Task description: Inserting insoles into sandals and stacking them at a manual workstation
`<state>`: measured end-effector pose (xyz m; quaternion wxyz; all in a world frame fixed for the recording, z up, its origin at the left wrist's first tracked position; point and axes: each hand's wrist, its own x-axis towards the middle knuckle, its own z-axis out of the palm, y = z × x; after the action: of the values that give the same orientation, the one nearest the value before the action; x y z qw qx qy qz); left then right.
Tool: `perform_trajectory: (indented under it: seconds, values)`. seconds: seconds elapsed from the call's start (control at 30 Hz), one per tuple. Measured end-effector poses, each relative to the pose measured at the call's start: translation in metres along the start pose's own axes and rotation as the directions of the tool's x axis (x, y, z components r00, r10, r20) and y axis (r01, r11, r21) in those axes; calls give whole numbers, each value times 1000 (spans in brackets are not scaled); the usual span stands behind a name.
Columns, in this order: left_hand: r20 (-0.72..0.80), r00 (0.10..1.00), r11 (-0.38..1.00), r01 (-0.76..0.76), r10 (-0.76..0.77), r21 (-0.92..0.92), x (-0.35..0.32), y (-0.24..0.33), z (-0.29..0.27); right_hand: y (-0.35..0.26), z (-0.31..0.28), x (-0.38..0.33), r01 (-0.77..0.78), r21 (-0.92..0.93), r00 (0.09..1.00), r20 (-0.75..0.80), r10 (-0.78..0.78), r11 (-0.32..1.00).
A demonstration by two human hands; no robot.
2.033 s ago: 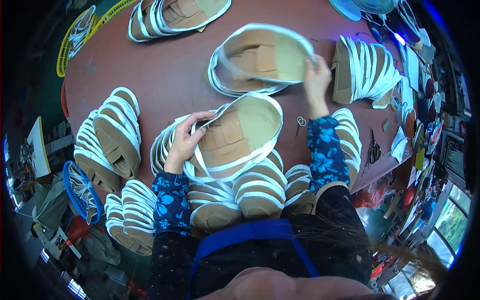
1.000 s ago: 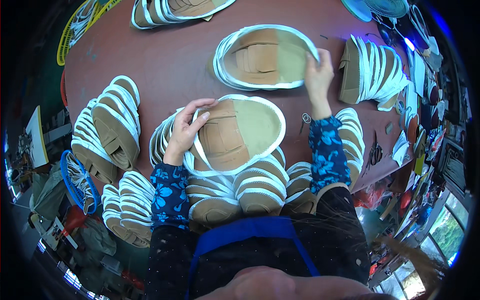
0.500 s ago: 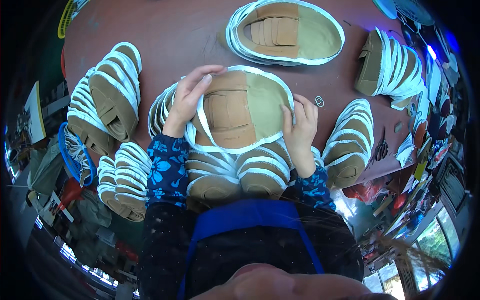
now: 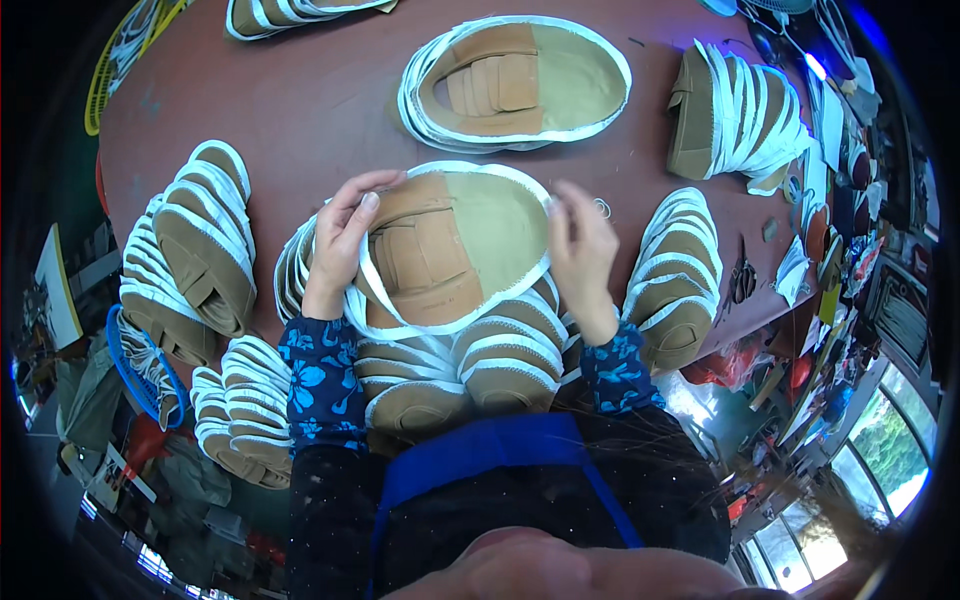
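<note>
A tan shoe upper with a white binding round its edge lies face down in front of me, its brown lining and pale heel part showing. My left hand grips its left end, fingers over the far rim and thumb on the near side. At its right rim is my right hand, slightly blurred, with fingers stretched out; whether they touch the binding is hard to tell. Under and in front of the upper, two rows of nested uppers point toward me. Another nested row shows beyond my left wrist.
A stack of uppers lies farther back. More nested stacks stand at left and right, with another at the far right. Black scissors lie near the right table edge. A blue basket hangs at the left edge.
The whole view has shifted, so the table's far part shows more. My right hand's fingers have lifted from their hold on the right rim. The left hand keeps its grip.
</note>
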<state>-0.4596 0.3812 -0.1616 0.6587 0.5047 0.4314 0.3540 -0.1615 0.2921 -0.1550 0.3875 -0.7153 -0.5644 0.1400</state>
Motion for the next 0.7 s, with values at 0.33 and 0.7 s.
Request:
perform_trajectory:
  seconds: [0.33,0.7]
  values:
    - [5,1000,1000,-2,2,-14,6,-1,2,59,-4,142,36,-168,986,-152,-62,985]
    - [-23,999,997,-44,45,65,-7,5,-8,16,5,268,40,363,939,-332,89,931]
